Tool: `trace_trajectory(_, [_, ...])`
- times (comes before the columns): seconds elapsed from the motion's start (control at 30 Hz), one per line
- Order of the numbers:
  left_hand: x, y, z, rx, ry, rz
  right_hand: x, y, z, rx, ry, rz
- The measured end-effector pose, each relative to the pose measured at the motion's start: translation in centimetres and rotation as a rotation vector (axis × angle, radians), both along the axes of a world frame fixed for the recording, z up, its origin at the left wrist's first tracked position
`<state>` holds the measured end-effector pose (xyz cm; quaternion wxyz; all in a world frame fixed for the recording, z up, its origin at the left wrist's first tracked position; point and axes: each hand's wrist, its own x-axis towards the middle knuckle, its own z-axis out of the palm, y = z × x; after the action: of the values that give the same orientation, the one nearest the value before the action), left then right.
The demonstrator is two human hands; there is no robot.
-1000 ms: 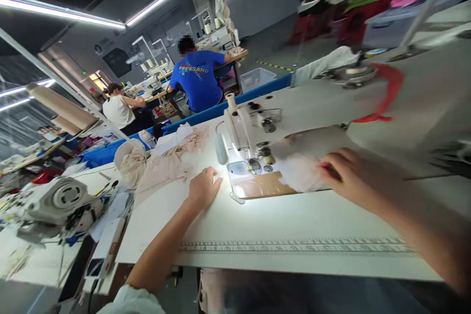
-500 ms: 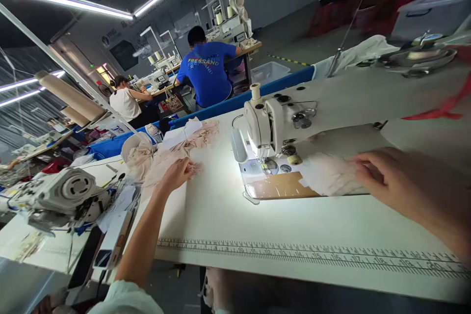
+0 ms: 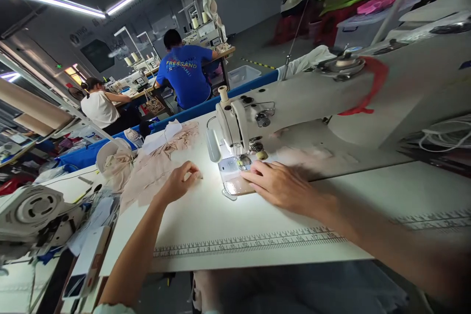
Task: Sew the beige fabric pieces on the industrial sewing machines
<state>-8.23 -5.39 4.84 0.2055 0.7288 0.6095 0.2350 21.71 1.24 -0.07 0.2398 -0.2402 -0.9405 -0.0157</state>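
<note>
My left hand hovers over or rests on the white table, right of a spread of thin beige fabric. Its thumb and fingertips come together in a pinch; whatever may be between them is too small to make out. My right hand reaches across the bed of a white sewing machine, fingers stretched out beside the lit needle area. Behind that hand, a blurred pale piece of fabric lies under the machine arm. The palm side is hidden.
A ruler strip runs along the table's front edge. Another machine head stands at left, near a white box. A red ribbon hangs on the machine arm. Beyond a blue trough, a person in a blue shirt sits working.
My right hand has moved left, from the pale fabric to beside the needle. My left hand has come off the beige fabric onto bare tabletop. The view has turned right.
</note>
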Motion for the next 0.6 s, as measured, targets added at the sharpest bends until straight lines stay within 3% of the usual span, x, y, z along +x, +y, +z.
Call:
trace_trajectory(0.2, [6.0, 3.1, -0.7, -0.217, -0.080, -0.101, -1.2, -1.0, -0.7, 0.072, -0.071, -0.047])
trace_trajectory(0.3, [8.3, 4.3, -1.5, -0.288, -0.136, -0.070, -1.0, -1.6, -0.9, 0.113, -0.065, -0.065])
trace_trajectory(0.43, [9.5, 5.4, -2.5, -0.294, -0.082, 0.030, -0.9, -1.8, -0.8, 0.115, -0.054, -0.059])
trace_trajectory(0.6, [9.4, 5.7, -2.8, -0.285, -0.112, 0.028, -1.0, -1.7, -0.6, 0.114, -0.037, -0.050])
